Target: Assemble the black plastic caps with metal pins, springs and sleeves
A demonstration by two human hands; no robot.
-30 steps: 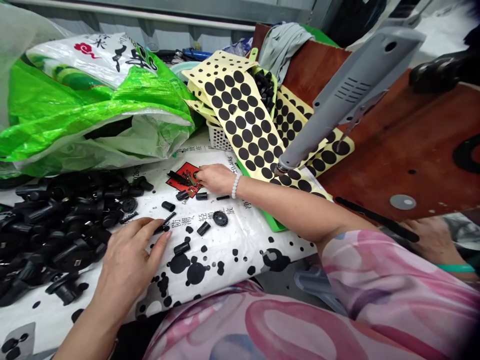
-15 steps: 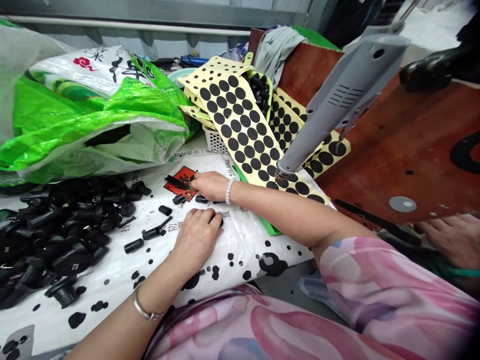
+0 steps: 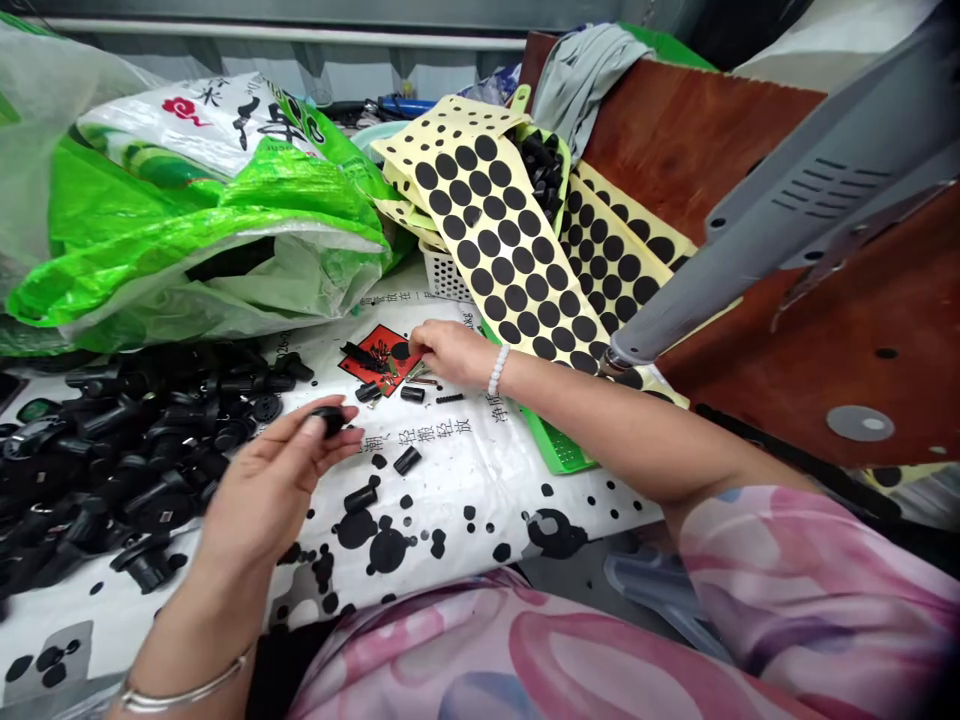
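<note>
My left hand (image 3: 274,475) is raised over the left part of the table, its thumb and fingers closed on a small round black plastic part (image 3: 330,420). My right hand (image 3: 454,352) is at the right corner of a red paper diamond (image 3: 390,372), its fingers pinched together; whatever lies between them cannot be made out. Thin metal pieces (image 3: 426,378) lie just under its fingertips. Short black cylinders (image 3: 412,394) and a dark spring-like piece (image 3: 450,398) are close below that hand. Nearer to me lie two more black cylinders (image 3: 361,498).
A heap of black plastic parts (image 3: 135,440) covers the left side. Behind it slumps a green-and-white bag (image 3: 247,210). Sheets of round black stickers (image 3: 502,250) lean on a white basket (image 3: 448,275). A grey electric screwdriver (image 3: 750,240) slants in from the right.
My left hand has lifted from the table and moved left, now with the round black part showing in its fingers. My right hand has shifted slightly right, off the red diamond. The view has shifted.
</note>
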